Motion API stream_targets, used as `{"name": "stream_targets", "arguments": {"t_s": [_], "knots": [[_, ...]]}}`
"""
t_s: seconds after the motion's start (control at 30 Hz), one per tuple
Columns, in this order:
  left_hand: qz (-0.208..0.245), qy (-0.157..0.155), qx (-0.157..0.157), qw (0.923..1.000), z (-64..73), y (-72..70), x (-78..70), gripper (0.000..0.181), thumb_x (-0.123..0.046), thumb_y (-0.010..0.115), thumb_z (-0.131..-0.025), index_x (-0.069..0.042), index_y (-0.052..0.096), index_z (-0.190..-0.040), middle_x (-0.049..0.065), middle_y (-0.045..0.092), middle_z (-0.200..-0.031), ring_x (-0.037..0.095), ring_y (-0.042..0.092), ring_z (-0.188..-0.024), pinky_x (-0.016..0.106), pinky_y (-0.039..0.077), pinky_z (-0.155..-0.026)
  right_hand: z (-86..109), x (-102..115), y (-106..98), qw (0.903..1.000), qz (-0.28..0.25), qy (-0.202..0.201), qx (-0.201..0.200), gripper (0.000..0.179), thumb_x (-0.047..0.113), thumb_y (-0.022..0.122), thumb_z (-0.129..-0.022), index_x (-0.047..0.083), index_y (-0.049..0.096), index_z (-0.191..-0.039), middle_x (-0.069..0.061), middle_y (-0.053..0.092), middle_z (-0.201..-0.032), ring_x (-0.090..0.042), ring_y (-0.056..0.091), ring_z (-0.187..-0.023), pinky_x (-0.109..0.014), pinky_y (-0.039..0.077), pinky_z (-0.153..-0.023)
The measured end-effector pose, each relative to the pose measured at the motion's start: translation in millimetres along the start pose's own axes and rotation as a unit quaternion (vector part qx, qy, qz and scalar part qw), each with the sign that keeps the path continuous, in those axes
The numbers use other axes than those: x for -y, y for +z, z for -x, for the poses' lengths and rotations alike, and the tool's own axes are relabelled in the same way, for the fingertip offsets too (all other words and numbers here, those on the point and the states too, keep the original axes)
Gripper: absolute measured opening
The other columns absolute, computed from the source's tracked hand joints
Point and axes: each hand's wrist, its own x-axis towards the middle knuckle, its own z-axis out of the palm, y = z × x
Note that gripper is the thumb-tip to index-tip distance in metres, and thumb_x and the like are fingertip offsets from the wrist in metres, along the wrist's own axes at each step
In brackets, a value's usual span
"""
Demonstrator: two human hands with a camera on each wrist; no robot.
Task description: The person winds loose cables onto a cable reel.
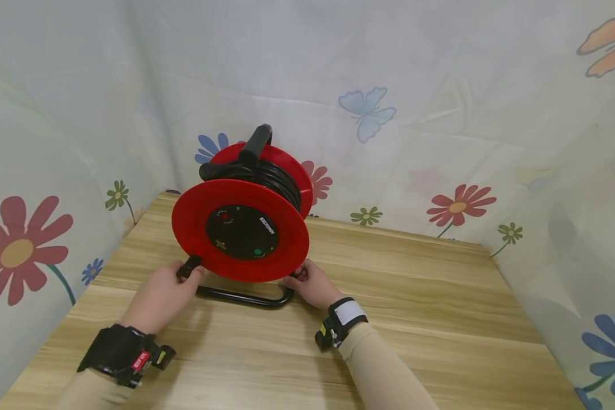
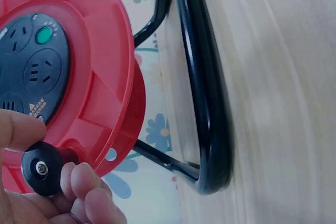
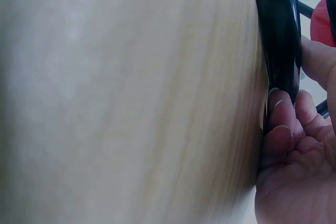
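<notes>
A red cable reel (image 1: 184, 205) stands on the wooden table, black cable (image 1: 271, 177) wound between its two discs. Its front hub has sockets and a green button (image 2: 44, 35). At the lower left of the front disc, my left hand (image 1: 164, 290) holds the black winding knob (image 2: 39, 167) between thumb and fingers. My right hand (image 1: 315, 285) grips the right corner of the black tubular stand (image 1: 241, 296); in the right wrist view its fingers (image 3: 283, 116) curl round the tube. The reel's black carrying handle (image 1: 256, 142) points up at the top.
The wooden table (image 1: 415, 296) reaches out to the right of the reel. Pale cloth walls (image 1: 307, 68) printed with flowers and a butterfly enclose the back and both sides. A black strapped camera (image 1: 333, 330) sits on each wrist.
</notes>
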Motion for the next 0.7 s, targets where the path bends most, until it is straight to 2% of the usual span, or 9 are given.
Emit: {"name": "stream_targets", "arguments": {"t_s": [0.27, 0.7], "knots": [[0.007, 0.012, -0.043, 0.999, 1.1, -8.8, -2.5, 0.049, -0.049, 0.04, -0.096, -0.006, 0.05, -0.076, 0.003, 0.045, -0.057, 0.018, 0.04, -0.047, 0.028, 0.027, -0.041, 0.8, 1.8, -0.5, 1.0, -0.001, -0.006, 0.001, 0.034, 0.036, 0.067, -0.087, 0.01, 0.049, -0.1, -0.004, 0.05, -0.08, -0.015, 0.047, -0.074, -0.028, 0.039, -0.065], [0.022, 0.016, -0.107, 0.9939, 0.8, -6.4, -0.3, 0.051, -0.051, 0.039, -0.096, -0.005, 0.049, -0.076, 0.006, 0.047, -0.058, 0.019, 0.04, -0.046, 0.029, 0.028, -0.038, 0.9, 2.9, -0.8, 1.0, -0.002, -0.002, 0.0, 0.032, 0.036, 0.067, -0.087, 0.012, 0.049, -0.099, -0.004, 0.051, -0.08, -0.016, 0.048, -0.075, -0.029, 0.04, -0.065]]}}
